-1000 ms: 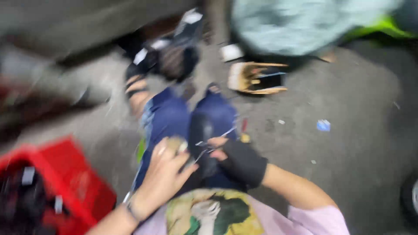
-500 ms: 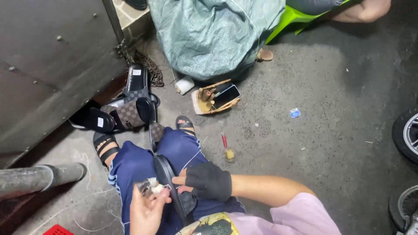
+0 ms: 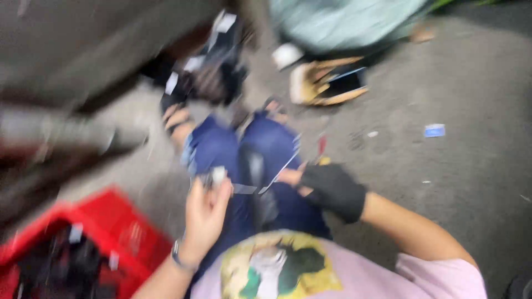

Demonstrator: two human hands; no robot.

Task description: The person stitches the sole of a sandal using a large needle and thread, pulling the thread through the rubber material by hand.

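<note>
The picture is motion-blurred. I sit on a concrete floor with my blue-jeaned legs stretched out. My left hand (image 3: 204, 213) is raised over my left thigh and pinches a small pale object (image 3: 217, 175). My right hand (image 3: 327, 188), in a black fingerless glove, rests by my right thigh and grips a thin strip or cord (image 3: 280, 171) that runs toward the left hand. A dark strap-like piece (image 3: 256, 182) lies between my legs.
A red plastic crate (image 3: 105, 221) with dark items stands at lower left. Black sandals (image 3: 208, 72) lie past my feet. An open cardboard box (image 3: 327, 83) and a pale green sack (image 3: 343, 16) sit further off. A small blue scrap (image 3: 435, 130) lies at right.
The camera swung left and down, so the red crate is back in view. My left hand has risen with the small object; the gloved right hand stays by the thigh.
</note>
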